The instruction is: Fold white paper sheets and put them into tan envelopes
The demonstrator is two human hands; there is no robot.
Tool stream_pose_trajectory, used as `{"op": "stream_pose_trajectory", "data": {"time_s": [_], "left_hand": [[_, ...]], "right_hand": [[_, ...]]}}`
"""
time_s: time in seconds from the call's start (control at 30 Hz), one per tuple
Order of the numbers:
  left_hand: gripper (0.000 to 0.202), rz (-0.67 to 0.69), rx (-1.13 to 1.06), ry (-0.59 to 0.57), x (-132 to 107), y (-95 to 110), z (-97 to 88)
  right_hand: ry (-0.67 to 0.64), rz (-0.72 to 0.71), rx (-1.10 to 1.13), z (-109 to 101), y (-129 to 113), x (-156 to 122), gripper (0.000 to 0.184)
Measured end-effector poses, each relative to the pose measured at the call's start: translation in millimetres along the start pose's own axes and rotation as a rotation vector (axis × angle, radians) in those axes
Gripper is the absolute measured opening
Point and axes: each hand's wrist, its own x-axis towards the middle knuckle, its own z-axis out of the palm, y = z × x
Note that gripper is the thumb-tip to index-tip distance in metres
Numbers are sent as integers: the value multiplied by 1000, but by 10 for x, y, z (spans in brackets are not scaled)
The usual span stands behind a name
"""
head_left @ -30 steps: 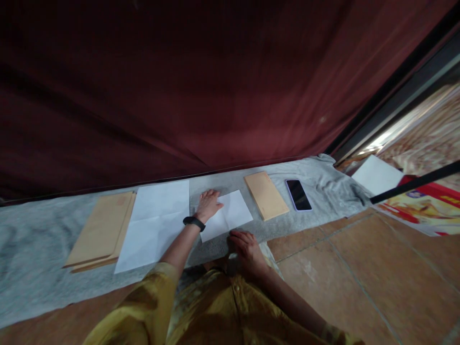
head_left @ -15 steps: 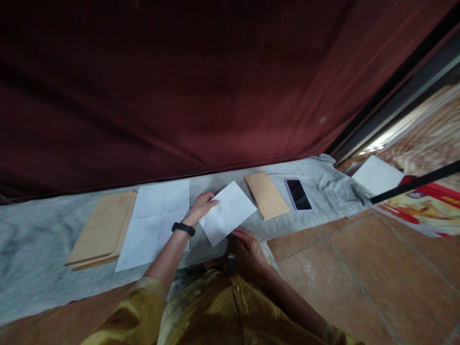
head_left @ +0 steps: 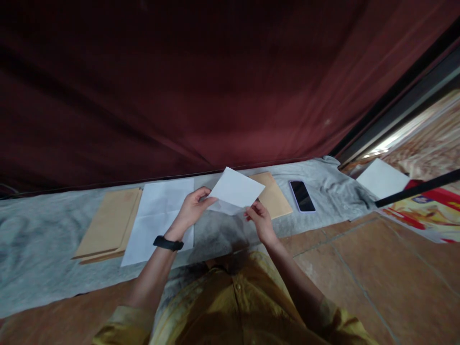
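The folded sheet (head_left: 235, 191) is thin white paper, matt and smooth; the larger sheet (head_left: 158, 220) lying flat is the same matt paper, marked by fold lines; the envelope stack (head_left: 108, 223) and the single envelope (head_left: 278, 202) are brown paper, dull and smooth; the phone (head_left: 302, 195) shows a glossy dark face; the mat (head_left: 43, 254) is grey cloth, felt-like and wrinkled; the floor tiles (head_left: 377, 268) look like reddish-brown ceramic with a faint sheen; the curtain (head_left: 179, 96) is dark red fabric, matt; the wristband (head_left: 167, 243) is matt black.
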Motion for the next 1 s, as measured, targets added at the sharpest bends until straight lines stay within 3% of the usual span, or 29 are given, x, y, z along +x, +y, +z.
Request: {"op": "stream_pose_trajectory", "data": {"time_s": [0.2,0.37,0.5,0.63,0.83,1.0], "left_hand": [[12,277,364,52,13,-6,-175],[21,424,557,-48,-151,-383,-196],[39,383,620,-157,-431,-687,-88],[40,323,650,-204,-685,-852,26],[42,266,662,-191,-849,-953,90],[23,243,645,-81,-866,-940,154]], "right_hand": [[1,-176,-51,10,-193,114,16],[-88,-305,-259,-14,57,17,16],[-166,-298,-413,-84,343,-141,32],[-201,-303,-572,-186,486,-295,40],[-224,-326,-670,-270,527,-399,46],[-168,-295,-755,-258,569,-405,40]]}}
